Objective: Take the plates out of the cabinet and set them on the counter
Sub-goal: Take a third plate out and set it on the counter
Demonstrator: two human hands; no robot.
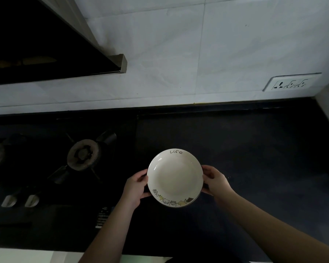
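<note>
A white deep plate [175,175] with the word "life" on its far rim and small cartoon figures on its near rim is held level over the black counter [254,158]. A second rim shows just under its near right edge, so it looks like a small stack. My left hand [135,186] grips the plate's left edge and my right hand [216,180] grips its right edge. I cannot tell whether the plate touches the counter. The cabinet is out of view.
A black gas hob with a burner [83,154] and two knobs [20,200] lies to the left of the plate. A range hood [55,54] hangs above it. The white tiled wall carries a socket strip [291,83] at the right. A side wall closes the counter's right end.
</note>
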